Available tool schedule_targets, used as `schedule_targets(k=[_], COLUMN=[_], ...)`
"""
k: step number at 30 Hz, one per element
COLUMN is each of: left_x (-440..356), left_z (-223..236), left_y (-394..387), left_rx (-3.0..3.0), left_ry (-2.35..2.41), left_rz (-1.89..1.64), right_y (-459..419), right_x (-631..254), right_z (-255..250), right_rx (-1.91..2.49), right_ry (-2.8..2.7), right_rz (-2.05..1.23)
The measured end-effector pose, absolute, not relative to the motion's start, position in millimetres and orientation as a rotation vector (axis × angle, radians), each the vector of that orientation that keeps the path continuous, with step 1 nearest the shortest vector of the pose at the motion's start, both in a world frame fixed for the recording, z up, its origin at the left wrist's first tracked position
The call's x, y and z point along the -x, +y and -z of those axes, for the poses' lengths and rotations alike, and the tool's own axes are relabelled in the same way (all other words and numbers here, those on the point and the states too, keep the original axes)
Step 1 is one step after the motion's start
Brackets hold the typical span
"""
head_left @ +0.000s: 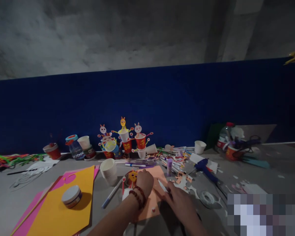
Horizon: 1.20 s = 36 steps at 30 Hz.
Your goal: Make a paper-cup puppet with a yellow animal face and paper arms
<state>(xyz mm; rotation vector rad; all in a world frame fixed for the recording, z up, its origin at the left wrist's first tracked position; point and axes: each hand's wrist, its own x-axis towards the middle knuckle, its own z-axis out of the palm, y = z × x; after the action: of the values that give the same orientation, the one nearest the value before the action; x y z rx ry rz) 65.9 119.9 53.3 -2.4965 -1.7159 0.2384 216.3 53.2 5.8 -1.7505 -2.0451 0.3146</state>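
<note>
My left hand (145,183), with a red bead bracelet (137,196) at the wrist, bends over a sheet of peach paper (149,208). Its fingers are turned away and hidden, so their grip does not show. Closed round a white marker (163,186), my right hand (178,200) is at the sheet's right edge, the marker slanting up to the left. Close to my left hand stands an orange animal-face cutout (132,176), above a white paper cup (126,194) partly covered by my forearm. A small heart-marked paper disc (153,209) lies on the peach sheet.
Finished cup figures (140,141) stand by the blue partition (177,105). Stacked paper cups (108,172), a capped marker (111,193) and a white-lidded jar (71,196) on yellow paper (56,216) are leftward. A glue gun (206,169), tape roll (206,197) and scraps lie rightward.
</note>
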Motion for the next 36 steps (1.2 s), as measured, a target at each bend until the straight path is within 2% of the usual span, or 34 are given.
schedule_targets(k=[12, 19, 28, 36], left_x=[-40, -42, -33, -36], left_z=[-79, -88, -91, -94], left_y=[107, 96, 87, 90], left_rx=[2.736, 2.938, 3.161, 3.151], left_ry=[-1.524, -1.394, -1.289, -1.294], left_rz=[0.103, 0.182, 0.317, 0.135], right_y=[35, 34, 40, 48], right_x=[-235, -237, -247, -248], right_z=[-19, -22, -26, -21], right_rx=[1.567, 1.540, 1.216, 1.191], right_ry=[-1.934, -1.973, -1.877, -1.890], right_rz=[-0.504, -0.523, -0.777, -0.721])
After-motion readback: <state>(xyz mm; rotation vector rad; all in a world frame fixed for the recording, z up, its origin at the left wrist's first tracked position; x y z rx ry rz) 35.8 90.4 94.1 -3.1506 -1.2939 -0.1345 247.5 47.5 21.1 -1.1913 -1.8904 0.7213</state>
